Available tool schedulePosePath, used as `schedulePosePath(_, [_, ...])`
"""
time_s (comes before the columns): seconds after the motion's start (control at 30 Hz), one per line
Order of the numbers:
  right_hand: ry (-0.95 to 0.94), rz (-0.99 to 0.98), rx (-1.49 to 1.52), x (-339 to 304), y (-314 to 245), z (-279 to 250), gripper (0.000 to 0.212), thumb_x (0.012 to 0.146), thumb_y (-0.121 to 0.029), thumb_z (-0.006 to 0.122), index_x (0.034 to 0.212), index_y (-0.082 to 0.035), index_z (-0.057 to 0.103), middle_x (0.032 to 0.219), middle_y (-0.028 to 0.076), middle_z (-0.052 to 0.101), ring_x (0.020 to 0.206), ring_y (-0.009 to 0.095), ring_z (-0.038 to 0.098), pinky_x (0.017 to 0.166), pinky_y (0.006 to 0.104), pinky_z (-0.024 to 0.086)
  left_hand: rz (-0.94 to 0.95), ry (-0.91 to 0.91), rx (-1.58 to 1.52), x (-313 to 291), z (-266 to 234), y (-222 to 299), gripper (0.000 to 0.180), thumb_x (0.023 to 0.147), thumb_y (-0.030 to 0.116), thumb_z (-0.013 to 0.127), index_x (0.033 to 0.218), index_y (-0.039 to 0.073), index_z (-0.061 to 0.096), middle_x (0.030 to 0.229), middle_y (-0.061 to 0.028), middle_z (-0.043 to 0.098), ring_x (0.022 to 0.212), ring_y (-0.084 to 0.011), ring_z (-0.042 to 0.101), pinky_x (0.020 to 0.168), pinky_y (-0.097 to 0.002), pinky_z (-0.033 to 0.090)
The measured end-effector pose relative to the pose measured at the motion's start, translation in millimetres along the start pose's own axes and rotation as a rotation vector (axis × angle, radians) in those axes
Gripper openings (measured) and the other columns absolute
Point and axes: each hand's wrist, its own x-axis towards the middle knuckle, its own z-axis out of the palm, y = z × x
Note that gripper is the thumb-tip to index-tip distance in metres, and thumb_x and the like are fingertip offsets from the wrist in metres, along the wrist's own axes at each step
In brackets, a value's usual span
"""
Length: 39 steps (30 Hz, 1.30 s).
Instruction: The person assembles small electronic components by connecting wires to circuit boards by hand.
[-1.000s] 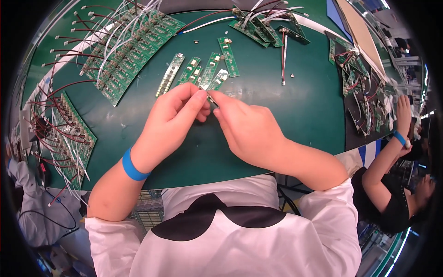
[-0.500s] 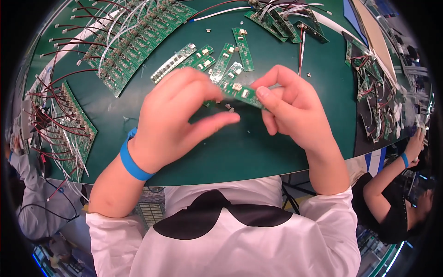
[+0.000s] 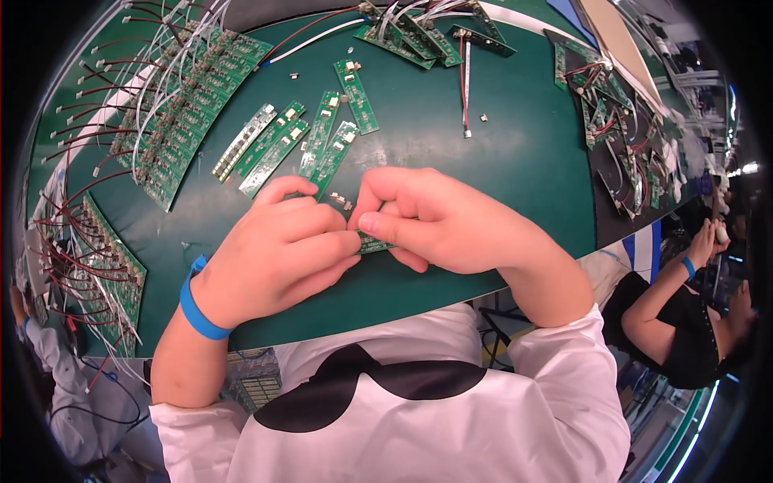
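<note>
My right hand [image 3: 439,219] is closed, pinching a narrow green circuit board [image 3: 374,245] between thumb and fingers. Its left end disappears behind the curled fingers of my left hand [image 3: 282,249], which is closed on it; the left thumb is hidden. Both hands meet low over the table's near half. Just beyond the fingertips lie a few tiny pale connectors [image 3: 341,200]. Several loose strip boards lie farther off, among them a slanted board [image 3: 334,157] close to my left fingers and a separate board [image 3: 356,97] farther back.
A large panel of joined boards with wires [image 3: 197,101] covers the back left, and another wired panel [image 3: 113,262] the left edge. Wired boards [image 3: 415,40] are piled at the back. More sit on a black mat [image 3: 608,205] at right. A co-worker's arm [image 3: 656,302] shows beyond.
My left hand, earlier loose and apart, has closed in on the board's end. The right hand has brought the board lower and to the left. The whole view has shifted.
</note>
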Motion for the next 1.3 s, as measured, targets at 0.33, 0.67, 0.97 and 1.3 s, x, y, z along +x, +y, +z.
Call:
schedulePosePath(0.33, [-0.057,-0.004,-0.015,0.3,-0.5,0.0,0.012,0.095,-0.014,0.045,0.089,-0.004,0.047,0.052,-0.003,0.043,0.044,0.005,0.038,0.041,0.0218,0.026,-0.046,-0.028,-0.005,-1.4,1.0,6.1,0.014,0.075,0.008,0.067,0.087,0.009,0.061,0.082,-0.0010,0.055,0.077,-0.0171,0.056,0.096,-0.0437,0.032])
schedulePosePath(0.67, [0.369,-0.095,-0.108,10.8,-2.4,-17.0,0.022,0.090,-0.026,0.055,0.089,-0.005,0.057,0.064,-0.002,0.054,0.048,0.003,0.044,0.043,0.0183,0.034,-0.176,0.139,-0.106,-7.3,2.1,2.1,0.024,0.075,0.007,0.068,0.097,0.007,0.057,0.084,-0.0045,0.058,0.077,-0.0211,0.057,0.091,-0.0420,0.038])
schedulePosePath(0.97, [1.184,-0.256,-0.740,97.4,-16.9,-87.2,0.025,0.078,-0.025,0.064,0.086,-0.003,0.070,0.078,0.016,0.065,0.075,0.029,0.063,0.068,0.0376,0.049,-0.216,0.125,-0.152,-2.0,-0.9,10.8,0.034,0.075,0.008,0.070,0.106,0.003,0.057,0.091,-0.0104,0.061,0.086,-0.0254,0.055,0.074,-0.0358,0.047])
schedulePosePath(1.3, [1.413,-0.645,-0.631,77.2,-17.8,-64.8,0.019,0.075,-0.018,0.069,0.074,0.000,0.067,0.068,0.011,0.063,0.060,0.022,0.062,0.058,0.0311,0.048,-0.232,0.229,-0.166,-9.6,-0.7,17.9,0.032,0.078,0.010,0.066,0.107,0.006,0.056,0.083,-0.0108,0.062,0.078,-0.0262,0.059,0.071,-0.0363,0.047])
